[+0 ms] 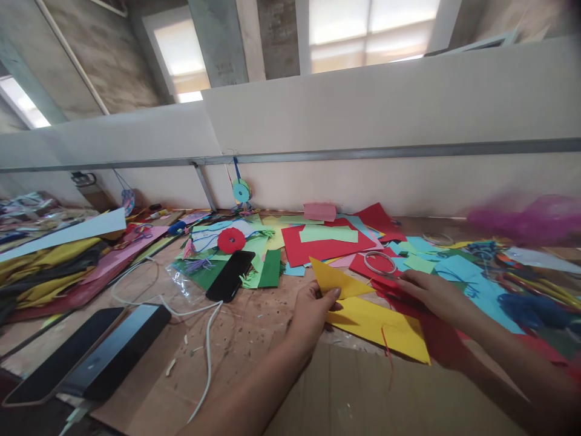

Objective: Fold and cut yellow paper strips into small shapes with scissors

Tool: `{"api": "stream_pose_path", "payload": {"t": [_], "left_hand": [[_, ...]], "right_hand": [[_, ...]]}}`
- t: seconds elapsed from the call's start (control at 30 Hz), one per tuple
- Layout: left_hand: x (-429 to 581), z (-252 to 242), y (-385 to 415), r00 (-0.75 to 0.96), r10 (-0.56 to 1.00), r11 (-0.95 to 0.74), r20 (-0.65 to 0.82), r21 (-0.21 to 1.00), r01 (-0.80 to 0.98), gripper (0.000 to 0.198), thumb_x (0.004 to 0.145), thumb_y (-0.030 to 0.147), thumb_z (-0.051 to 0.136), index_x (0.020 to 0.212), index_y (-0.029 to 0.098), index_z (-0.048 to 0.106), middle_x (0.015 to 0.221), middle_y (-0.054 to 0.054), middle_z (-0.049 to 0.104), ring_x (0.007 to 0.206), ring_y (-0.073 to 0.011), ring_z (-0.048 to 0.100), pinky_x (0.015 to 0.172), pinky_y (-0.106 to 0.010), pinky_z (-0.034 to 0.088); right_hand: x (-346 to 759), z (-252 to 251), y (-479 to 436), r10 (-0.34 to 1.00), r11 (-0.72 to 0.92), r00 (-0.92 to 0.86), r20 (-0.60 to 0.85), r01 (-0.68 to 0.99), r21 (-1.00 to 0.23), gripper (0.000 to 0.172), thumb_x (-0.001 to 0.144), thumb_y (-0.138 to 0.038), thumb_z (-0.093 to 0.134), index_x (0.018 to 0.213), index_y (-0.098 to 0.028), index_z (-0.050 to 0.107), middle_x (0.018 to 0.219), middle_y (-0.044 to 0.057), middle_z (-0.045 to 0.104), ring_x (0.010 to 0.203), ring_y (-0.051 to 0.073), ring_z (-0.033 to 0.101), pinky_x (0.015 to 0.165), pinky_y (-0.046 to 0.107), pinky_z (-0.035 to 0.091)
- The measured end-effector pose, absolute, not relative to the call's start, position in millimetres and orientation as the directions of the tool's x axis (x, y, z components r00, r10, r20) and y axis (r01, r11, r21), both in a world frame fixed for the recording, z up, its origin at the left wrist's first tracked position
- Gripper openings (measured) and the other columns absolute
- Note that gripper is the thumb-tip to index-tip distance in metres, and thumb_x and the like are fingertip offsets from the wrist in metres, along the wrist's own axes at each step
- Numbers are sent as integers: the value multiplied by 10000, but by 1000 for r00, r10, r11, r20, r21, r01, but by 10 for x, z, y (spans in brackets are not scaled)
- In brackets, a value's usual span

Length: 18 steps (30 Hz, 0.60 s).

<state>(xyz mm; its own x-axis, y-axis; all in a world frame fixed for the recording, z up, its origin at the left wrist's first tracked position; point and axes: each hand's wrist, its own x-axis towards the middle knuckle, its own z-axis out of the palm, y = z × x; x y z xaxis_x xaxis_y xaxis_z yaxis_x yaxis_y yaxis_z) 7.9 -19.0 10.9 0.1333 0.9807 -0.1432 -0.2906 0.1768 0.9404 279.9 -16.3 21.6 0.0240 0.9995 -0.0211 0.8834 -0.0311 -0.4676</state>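
Observation:
My left hand (311, 307) is closed on a sheet of yellow paper (381, 327), pinching it near its left end between thumb and fingers. A pointed flap of the paper stands up above the thumb, and a longer strip extends to the right. A thin red strand (386, 345) hangs across that strip. To the right, my right hand (420, 290) is bunched with fingers pointing left, over red paper. Something dark and thin shows at its fingertips, too unclear to name. Just beyond them lies a pale ring (380, 261) like a tape roll.
Coloured paper sheets, including a red sheet (295, 247), cover the table's back. A black phone (230, 275), two more dark devices (118, 351) and a white cable (209, 339) lie left. Blue yarn (535, 309) sits right. A white partition (385, 115) stands behind.

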Motion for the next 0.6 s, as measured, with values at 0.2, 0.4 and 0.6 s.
{"api": "stream_pose_path", "payload": {"t": [0.2, 0.4, 0.6], "left_hand": [[46, 115, -141, 83, 989, 143, -125, 953, -269, 389, 581, 404, 823, 826, 132, 693, 698, -48, 660, 547, -116, 571, 502, -197, 404], [22, 151, -120, 60, 994, 107, -95, 957, -270, 383, 603, 372, 818, 869, 121, 703, 764, -54, 692, 571, -106, 583, 547, -200, 431], [31, 158, -139, 49, 993, 114, -105, 952, -286, 350, 613, 348, 815, 854, 122, 700, 764, -52, 695, 578, -109, 592, 554, -204, 447]], "right_hand": [[2821, 325, -208, 969, 237, -205, 140, 934, -268, 310, 833, -405, 546, 1056, -260, 706, 1111, 111, 645, 1019, 321, 585, 825, 401, 440], [2426, 446, -390, 901, 323, -426, -76, 780, -536, 148, 728, -213, 634, 825, -277, 725, 900, 27, 682, 838, 245, 611, 678, 310, 422], [2399, 718, -552, 887, 286, -454, -87, 685, -670, 99, 756, -205, 657, 681, -258, 694, 740, 0, 676, 708, 203, 606, 614, 291, 428]]}}
